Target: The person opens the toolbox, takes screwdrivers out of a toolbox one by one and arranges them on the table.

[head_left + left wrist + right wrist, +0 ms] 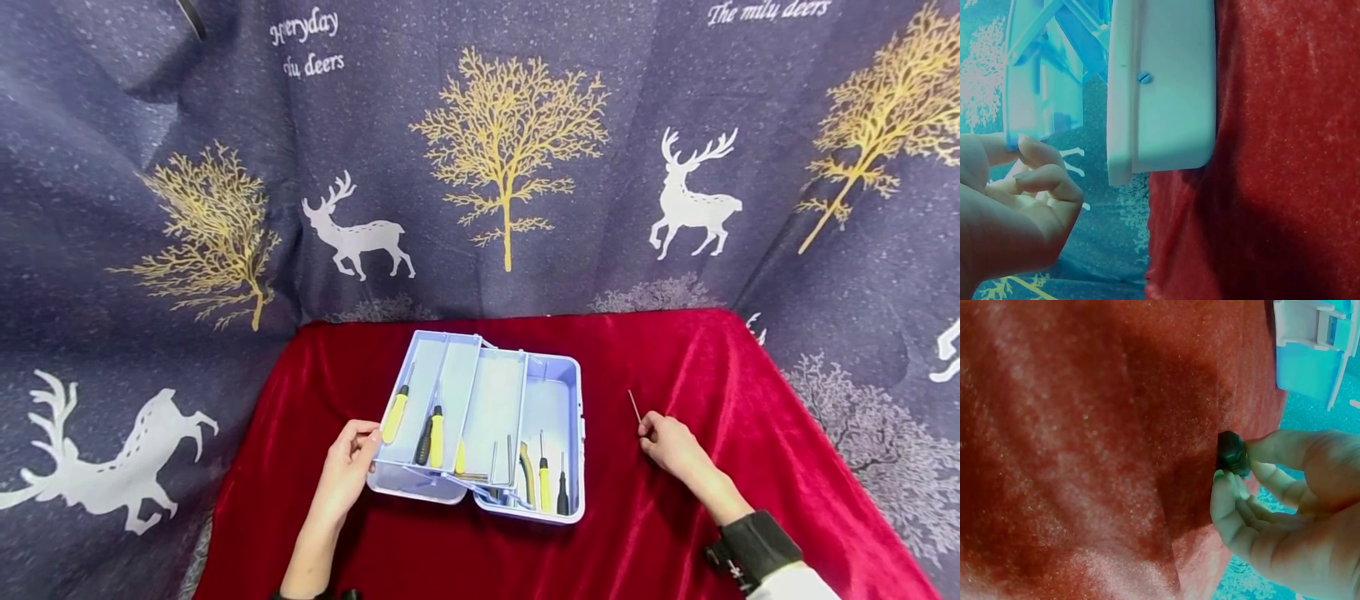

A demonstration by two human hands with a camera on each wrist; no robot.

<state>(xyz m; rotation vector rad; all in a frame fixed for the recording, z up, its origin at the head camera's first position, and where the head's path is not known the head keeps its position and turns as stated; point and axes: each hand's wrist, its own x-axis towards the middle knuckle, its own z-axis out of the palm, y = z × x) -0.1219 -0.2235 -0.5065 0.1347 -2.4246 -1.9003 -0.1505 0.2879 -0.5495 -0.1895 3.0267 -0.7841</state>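
Note:
A light blue toolbox (557,367) stands unfolded on the red cloth, its tiered trays spread to the left. The left hand (347,467) pinches the near left corner of the outermost tray (429,354) between thumb and fingers; the left wrist view shows this grip at the tray's edge (1013,125). Right of the box, the right hand (671,442) pinches a screwdriver with a thin metal shaft (634,406) pointing away. In the right wrist view the dark faceted end of its handle (1232,453) shows between the fingertips; the rest is hidden.
Yellow-and-black screwdrivers (395,417) lie in the trays. The main compartment holds pliers (527,475), a yellow screwdriver (544,483) and a black screwdriver (562,493). Red velvet (660,358) covers the table, with a dark patterned curtain (570,208) behind.

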